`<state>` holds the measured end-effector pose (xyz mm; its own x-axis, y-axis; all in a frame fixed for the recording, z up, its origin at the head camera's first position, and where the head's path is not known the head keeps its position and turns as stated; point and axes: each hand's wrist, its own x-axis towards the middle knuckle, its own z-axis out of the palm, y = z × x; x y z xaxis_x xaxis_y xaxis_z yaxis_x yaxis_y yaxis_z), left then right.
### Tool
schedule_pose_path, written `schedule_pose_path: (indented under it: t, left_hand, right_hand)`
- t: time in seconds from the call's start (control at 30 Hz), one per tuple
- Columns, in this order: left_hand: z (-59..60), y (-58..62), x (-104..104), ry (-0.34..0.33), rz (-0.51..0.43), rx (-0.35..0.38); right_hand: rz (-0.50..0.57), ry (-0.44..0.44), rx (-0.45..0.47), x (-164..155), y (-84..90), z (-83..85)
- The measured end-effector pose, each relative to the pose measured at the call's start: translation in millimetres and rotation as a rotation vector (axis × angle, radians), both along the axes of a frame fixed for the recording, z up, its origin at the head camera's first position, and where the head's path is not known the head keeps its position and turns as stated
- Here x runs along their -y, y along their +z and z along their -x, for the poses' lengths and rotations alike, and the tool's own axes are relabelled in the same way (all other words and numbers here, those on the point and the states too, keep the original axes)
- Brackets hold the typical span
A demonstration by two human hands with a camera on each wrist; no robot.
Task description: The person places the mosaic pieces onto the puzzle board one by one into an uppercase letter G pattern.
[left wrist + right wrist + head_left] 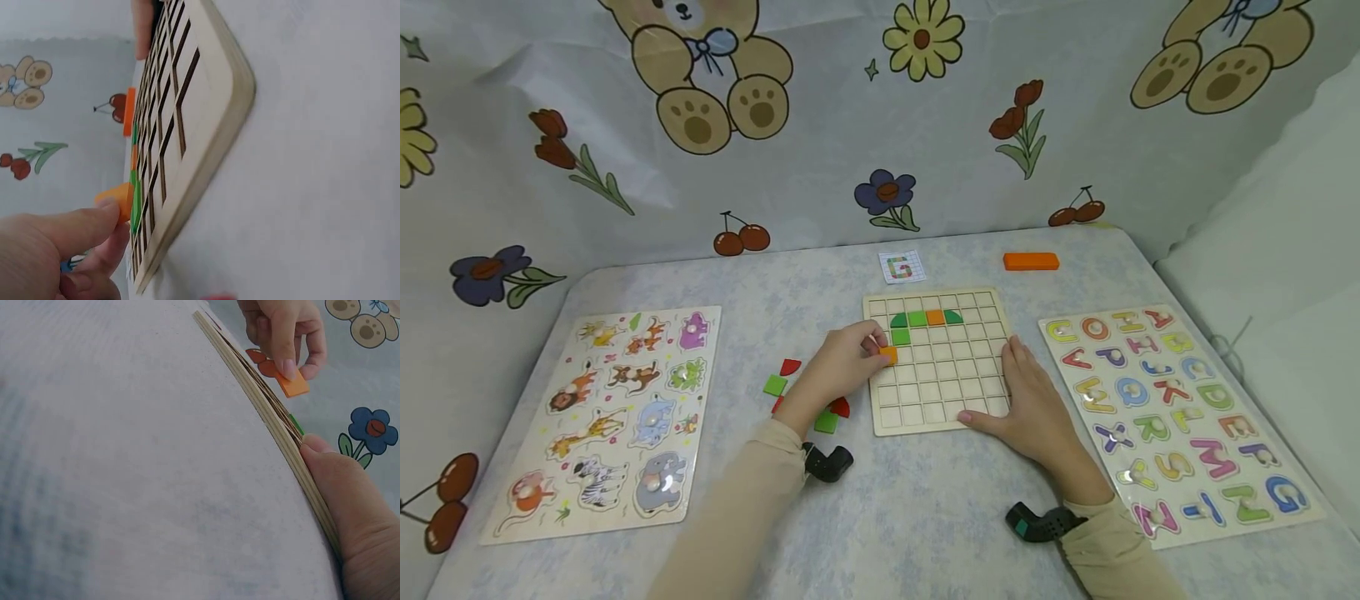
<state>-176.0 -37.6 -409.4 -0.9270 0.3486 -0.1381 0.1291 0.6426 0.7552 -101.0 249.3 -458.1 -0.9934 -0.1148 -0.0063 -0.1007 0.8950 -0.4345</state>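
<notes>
— Where is the orange tile?
— Pinched in the fingertips of the left hand, over the left part of the grid board, just below the green pieces.
— And the right hand?
— It lies flat with straight fingers on the board's right edge, holding nothing. Loose red and green pieces lie left of the board.

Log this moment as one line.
left hand: pinches orange tile over grid board | right hand: flat on board's right edge | loose tiles left of board
</notes>
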Motion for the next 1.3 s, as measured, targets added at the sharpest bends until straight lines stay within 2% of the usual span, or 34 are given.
schedule_pose_path:
  t: [0.3, 0.43, 0.63, 0.8, 1.13, 1.3]
  left_hand:
    - [2.7, -6.9, -22, -0.017, 0.056, -0.103]
    - [2.8, -8.0, -25, -0.024, 0.089, -0.133]
    - [0.3, -10.4, -24, -0.007, 0.101, -0.140]
    - [-1.7, -11.9, -24, -0.031, 0.133, -0.174]
    - [-8.7, -6.7, -21, -0.064, 0.196, -0.140]
    - [-17.1, 1.7, -3, -0.021, 0.199, -0.109]
  right_hand:
    - [-0.003, 0.001, 0.002, -1, 0.3, -0.2]
    - [-0.003, 0.001, 0.004, -1, -0.7, 0.2]
    - [-0.002, 0.001, 0.006, -1, -0.6, 0.5]
    - [0.003, -0.001, 0.009, 0, -0.1, 0.5]
    - [-0.002, -0.012, 0.017, 1, 1.6, -0.2]
    - [-0.008, -0.012, 0.013, 1, 1.9, 0.1]
